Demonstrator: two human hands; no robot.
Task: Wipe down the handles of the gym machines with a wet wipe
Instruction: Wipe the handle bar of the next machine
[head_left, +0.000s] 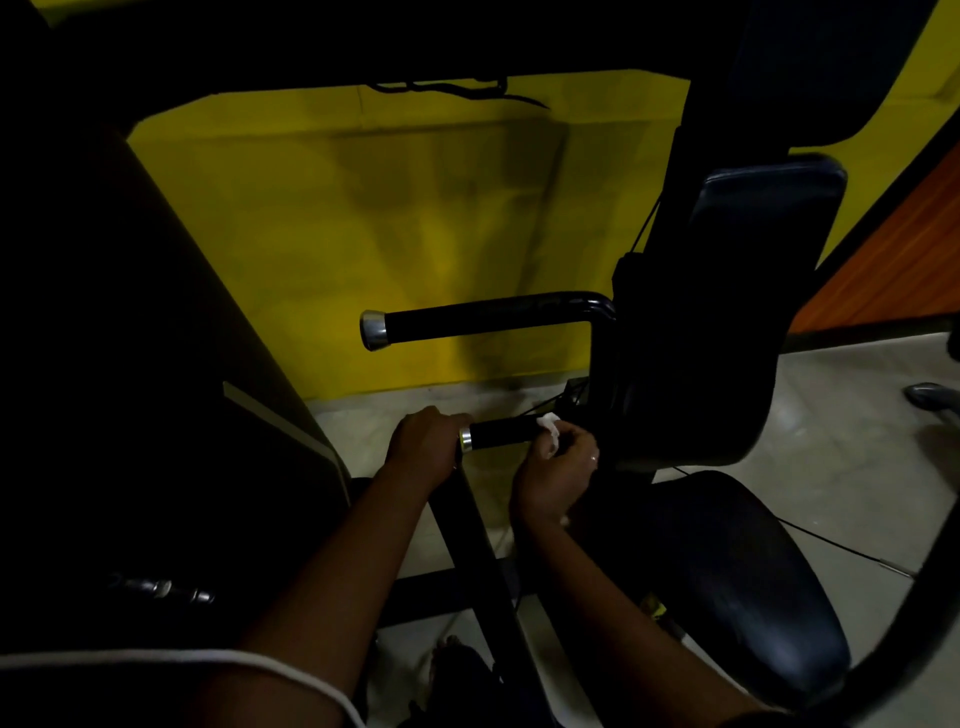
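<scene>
Logging: I am viewing a matte yellow wall (389, 234). In front of it, a glossy black padded seat (727, 582) and back pad (753, 260) are sinking into shadow, edges hard to trace. Two tubular, chrome-capped grips are jutting left: upper handle (483, 319) untouched, lower handle (501, 434) beneath. My left hand (428, 441) is curling over the lower cap, fingertips hidden. My right hand (558, 467) is pinching a crumpled white wet wipe (550, 428) against the lower handle's inner end.
</scene>
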